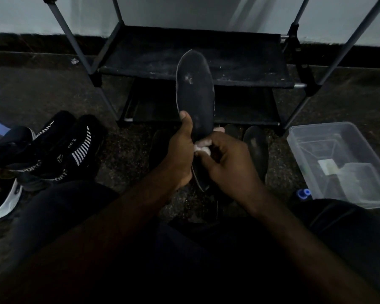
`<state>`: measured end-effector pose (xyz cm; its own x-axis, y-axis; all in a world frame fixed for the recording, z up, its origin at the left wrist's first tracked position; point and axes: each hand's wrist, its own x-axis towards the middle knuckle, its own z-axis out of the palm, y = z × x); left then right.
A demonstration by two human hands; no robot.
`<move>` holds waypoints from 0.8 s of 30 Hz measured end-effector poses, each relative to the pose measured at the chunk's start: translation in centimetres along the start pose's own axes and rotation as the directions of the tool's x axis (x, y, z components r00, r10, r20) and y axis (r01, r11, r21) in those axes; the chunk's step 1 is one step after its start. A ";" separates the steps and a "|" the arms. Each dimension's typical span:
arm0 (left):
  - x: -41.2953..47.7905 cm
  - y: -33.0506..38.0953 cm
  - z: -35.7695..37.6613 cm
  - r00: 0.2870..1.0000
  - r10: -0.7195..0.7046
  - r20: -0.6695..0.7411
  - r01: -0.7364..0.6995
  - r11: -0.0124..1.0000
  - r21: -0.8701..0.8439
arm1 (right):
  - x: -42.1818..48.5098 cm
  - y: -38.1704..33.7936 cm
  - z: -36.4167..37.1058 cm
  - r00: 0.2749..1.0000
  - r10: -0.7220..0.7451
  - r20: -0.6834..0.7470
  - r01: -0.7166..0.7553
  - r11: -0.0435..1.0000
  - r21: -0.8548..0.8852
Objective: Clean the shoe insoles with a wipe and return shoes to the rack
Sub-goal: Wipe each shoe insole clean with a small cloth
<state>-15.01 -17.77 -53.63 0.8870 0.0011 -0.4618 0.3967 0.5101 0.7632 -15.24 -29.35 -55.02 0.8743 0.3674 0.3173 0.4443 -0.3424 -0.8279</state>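
My left hand (181,150) grips a dark insole (195,93) near its heel, with the toe end pointing up toward the rack. Pale scuff marks show on the insole's upper part. My right hand (226,159) pinches a crumpled white wipe (203,148) against the insole's lower part, next to my left hand. The black shoe rack (239,69) stands straight ahead with bare dusty shelves. A second dark insole (256,148) lies on the floor to the right of my hands.
Black sport shoes with white stripes (59,152) are piled on the floor at the left, along with a white-soled shoe (4,207). A clear plastic box (342,163) sits at the right, a small blue cap (303,193) beside it. My dark-clothed legs fill the foreground.
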 end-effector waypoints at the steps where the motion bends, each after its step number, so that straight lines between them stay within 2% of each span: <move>1: -0.1 0.2 0.0 1.000 -0.010 -0.003 0.010 1.000 -0.017 | 0.2 0.2 0.0 1.000 -0.005 0.014 0.006 1.000 -0.010; 5: 0.4 0.2 0.1 0.998 0.048 -0.030 -0.049 0.998 -0.031 | 1.1 1.2 -0.7 0.980 0.125 -0.154 -0.134 0.990 -0.048; 7: 0.4 0.2 -0.1 0.999 0.027 -0.019 -0.027 1.000 -0.015 | 0.3 0.5 0.1 0.990 0.083 -0.115 -0.095 0.991 -0.099; 10: 0.2 0.3 -0.4 1.000 -0.021 -0.010 0.020 1.000 -0.022 | -0.4 -0.1 0.9 0.999 0.039 0.013 -0.039 0.998 -0.047; 15: 0.0 0.9 -0.2 1.000 0.010 0.028 -0.008 0.999 -0.040 | 1.0 1.6 -0.8 0.969 0.215 -0.118 -0.221 0.975 -0.037; 18: -0.3 0.8 0.0 1.000 0.013 0.008 -0.012 1.000 -0.010 | 0.2 0.6 0.0 0.973 0.217 0.079 -0.226 0.965 0.135; 20: -0.2 0.9 0.0 1.000 0.025 -0.010 -0.025 1.000 -0.018 | 0.1 0.2 0.2 0.973 0.177 0.149 -0.201 0.966 0.164; 24: -0.1 1.4 0.1 0.999 0.015 0.028 -0.014 0.999 -0.029 | 0.9 1.1 -0.4 0.965 0.263 0.008 -0.264 0.964 0.026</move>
<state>-14.55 -17.11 -52.51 0.8990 -0.0158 -0.4376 0.3775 0.5346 0.7561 -13.84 -29.77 -55.47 0.9588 0.2714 0.0841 0.1929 -0.4042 -0.8941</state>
